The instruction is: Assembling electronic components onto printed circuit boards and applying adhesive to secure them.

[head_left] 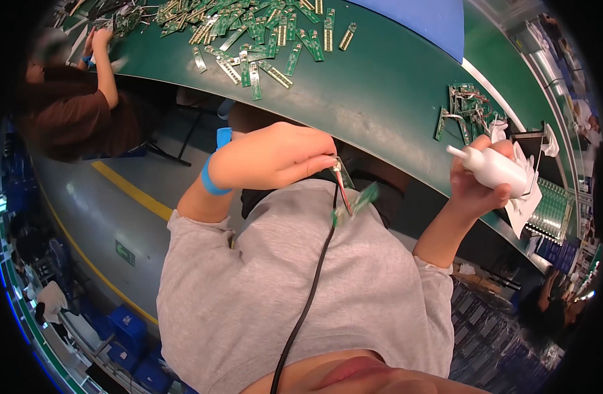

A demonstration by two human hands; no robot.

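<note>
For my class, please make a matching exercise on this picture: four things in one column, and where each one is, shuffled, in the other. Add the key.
Column 1
1. white bottle
2. blue wristband
3. loose pile of green circuit boards
4. red and white wires

Column 2
A. lying on the green table
B. at the fingers of the left hand
C. held in the right hand
D. around the left wrist

Right pairs: 1-C, 2-D, 3-A, 4-B
</note>
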